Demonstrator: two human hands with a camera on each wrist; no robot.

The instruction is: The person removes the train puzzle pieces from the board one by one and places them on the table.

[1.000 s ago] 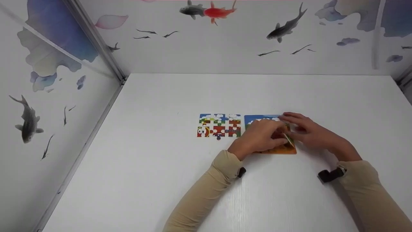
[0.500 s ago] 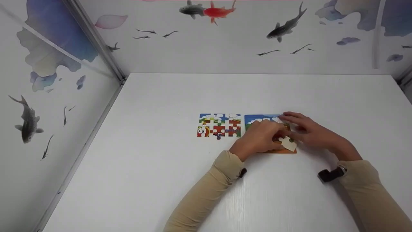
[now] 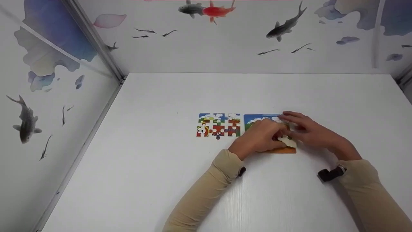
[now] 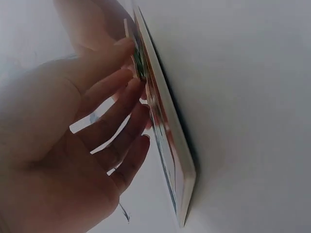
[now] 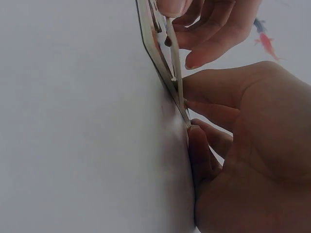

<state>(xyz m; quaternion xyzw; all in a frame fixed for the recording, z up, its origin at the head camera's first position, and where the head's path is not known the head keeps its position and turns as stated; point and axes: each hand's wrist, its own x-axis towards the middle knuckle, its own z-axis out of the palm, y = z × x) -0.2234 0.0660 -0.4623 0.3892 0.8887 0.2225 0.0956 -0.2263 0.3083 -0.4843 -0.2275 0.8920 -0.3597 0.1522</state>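
My left hand [image 3: 259, 137] reaches over a colourful jigsaw board [image 3: 254, 118] and pinches a jigsaw piece [image 3: 289, 142] between thumb and fingers. The piece's pale side shows in the head view. In the left wrist view the left hand [image 4: 73, 111] holds the piece [image 4: 138, 60] close above the board [image 4: 167, 131]. Seen edge-on in the right wrist view, the piece [image 5: 176, 58] leans at an angle to the board. My right hand [image 3: 313, 133] rests along the board's right edge, its fingers touching there. Much of the board's picture is hidden under the hands.
Left of the board lie several joined jigsaw pieces [image 3: 219, 130] in blue, red and green, with gaps between some. Both lie on a white table [image 3: 145, 154]. White walls [image 3: 225, 54] printed with fish enclose the back and left sides.
The piece in my left hand has turned from a steep tilt to show its pale side, then shifted slightly upward. My right hand has stayed at the board's edge.
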